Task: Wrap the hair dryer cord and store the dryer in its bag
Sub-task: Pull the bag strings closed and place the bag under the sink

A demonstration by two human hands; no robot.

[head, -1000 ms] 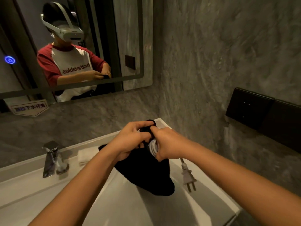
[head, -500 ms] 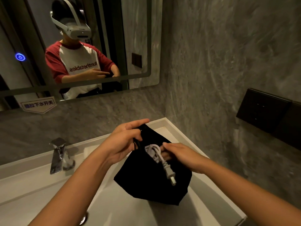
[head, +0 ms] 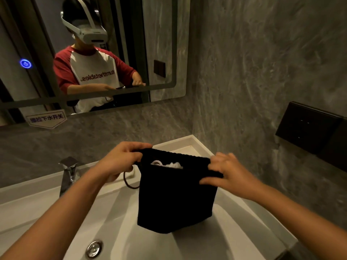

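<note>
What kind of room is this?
Most likely a bathroom, perhaps a hotel's: a white sink with a chrome faucet and drain, and a big wall mirror above it.

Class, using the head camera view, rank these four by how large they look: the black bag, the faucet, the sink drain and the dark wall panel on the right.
1. black bag, though it is held nearest the camera.
2. dark wall panel.
3. faucet.
4. sink drain.
</note>
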